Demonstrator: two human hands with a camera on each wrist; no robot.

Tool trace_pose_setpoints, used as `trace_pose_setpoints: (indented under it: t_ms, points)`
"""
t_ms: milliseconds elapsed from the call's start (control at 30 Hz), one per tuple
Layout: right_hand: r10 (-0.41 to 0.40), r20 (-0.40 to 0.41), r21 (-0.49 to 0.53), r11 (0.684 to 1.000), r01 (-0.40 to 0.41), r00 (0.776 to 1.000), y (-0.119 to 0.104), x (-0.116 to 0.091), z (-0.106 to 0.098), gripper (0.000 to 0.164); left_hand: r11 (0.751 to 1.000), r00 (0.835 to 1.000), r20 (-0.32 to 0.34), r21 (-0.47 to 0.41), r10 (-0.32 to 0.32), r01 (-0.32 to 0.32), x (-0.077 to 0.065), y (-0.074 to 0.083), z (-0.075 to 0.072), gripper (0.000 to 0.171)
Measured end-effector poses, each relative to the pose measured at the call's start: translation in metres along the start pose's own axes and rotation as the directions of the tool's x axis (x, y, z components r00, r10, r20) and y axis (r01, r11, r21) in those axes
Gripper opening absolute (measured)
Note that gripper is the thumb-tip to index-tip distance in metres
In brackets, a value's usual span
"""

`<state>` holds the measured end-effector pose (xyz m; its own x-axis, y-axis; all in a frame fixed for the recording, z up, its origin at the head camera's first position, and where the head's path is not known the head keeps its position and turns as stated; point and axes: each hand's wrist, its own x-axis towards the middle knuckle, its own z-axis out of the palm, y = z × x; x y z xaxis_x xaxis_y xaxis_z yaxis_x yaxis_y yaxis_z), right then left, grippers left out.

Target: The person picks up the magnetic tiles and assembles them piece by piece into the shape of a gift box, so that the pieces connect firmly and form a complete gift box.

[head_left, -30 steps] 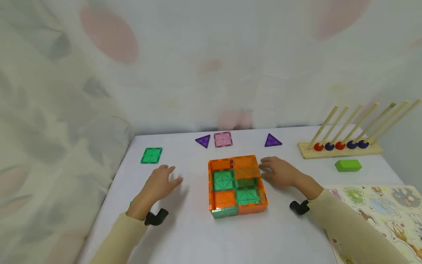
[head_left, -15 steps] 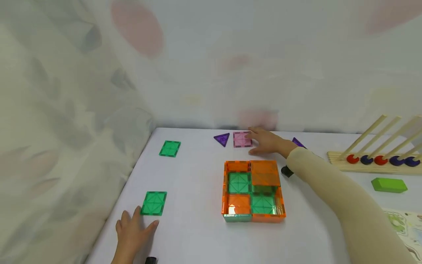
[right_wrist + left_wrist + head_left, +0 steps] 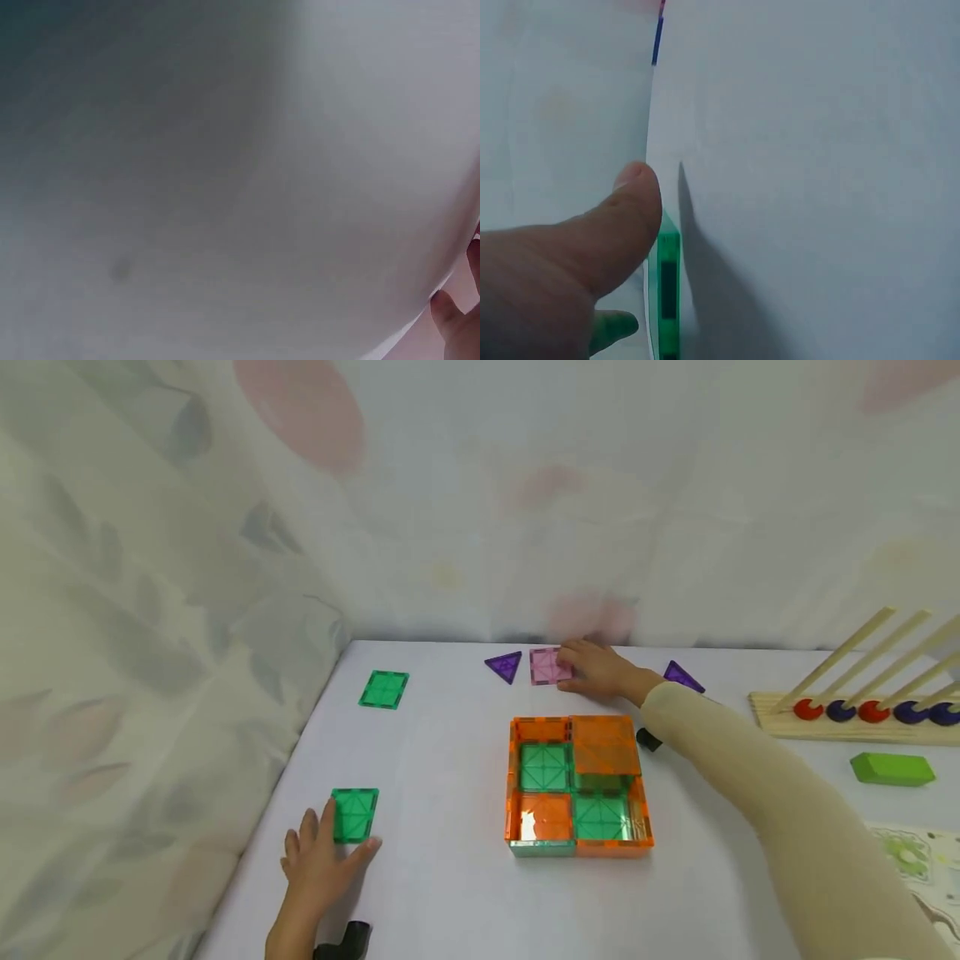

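In the head view, my left hand point(image 3: 318, 864) lies spread at a green square magnetic tile point(image 3: 356, 815), its index finger at the tile's left edge and thumb by the lower right corner. The left wrist view shows the thumb point(image 3: 630, 214) beside the green tile's edge point(image 3: 667, 292). At the table's far side my right hand point(image 3: 600, 672) holds a pink square magnetic tile point(image 3: 545, 667) by its right end, thumb and fingers at opposite edges. That tile still lies flat. Between the hands stands a low open box of orange and green tiles point(image 3: 543, 847), partly covered by an orange tile point(image 3: 603, 743).
Another green tile point(image 3: 384, 689) lies at the back left. Purple triangle tiles lie on either side of the pink one, left point(image 3: 503, 667) and right point(image 3: 682, 677). A peg stand with beads point(image 3: 855, 718), a green block point(image 3: 892, 769) and a picture board point(image 3: 918, 860) occupy the right side.
My right hand has gone from beside the box to the pink tile, its thumb and fingers drawing closer together. The left hand has moved down to the near green tile. The view has shifted.
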<state>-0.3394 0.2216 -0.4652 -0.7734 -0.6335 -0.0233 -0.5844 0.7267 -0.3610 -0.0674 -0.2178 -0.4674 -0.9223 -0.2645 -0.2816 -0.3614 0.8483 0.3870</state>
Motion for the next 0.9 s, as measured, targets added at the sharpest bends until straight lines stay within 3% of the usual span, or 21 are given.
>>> trace_pose_setpoints:
  t_ms: [400, 567, 700, 800, 900]
  points:
    - [0.104, -0.043, 0.003, 0.995, -0.104, 0.994, -0.003, -0.029, -0.011, 0.067, 0.995, 0.997, -0.039, 0.071, 0.073, -0.07, 0.007, 0.007, 0.001, 0.082]
    - [0.109, -0.076, 0.018, 0.994, -0.108, 0.991, -0.008, -0.04, -0.02, 0.069, 0.99, 0.992, -0.093, 0.116, 0.09, -0.079, 0.012, 0.011, 0.0, 0.079]
    - [0.111, -0.105, 0.02, 0.994, -0.11, 0.988, -0.009, -0.054, -0.027, 0.072, 0.99, 0.991, -0.092, 0.107, 0.097, -0.087, 0.014, 0.019, 0.005, 0.075]
    - [0.166, -0.162, 0.054, 0.986, -0.16, 0.973, -0.007, -0.073, -0.042, 0.073, 0.99, 0.99, -0.075, 0.09, 0.116, -0.109, 0.017, 0.023, 0.009, 0.075]
    - [0.23, -0.257, 0.095, 0.973, -0.212, 0.939, -0.006, -0.099, -0.062, 0.072, 0.986, 0.985, -0.073, 0.077, 0.154, -0.148, 0.021, 0.025, 0.011, 0.076]
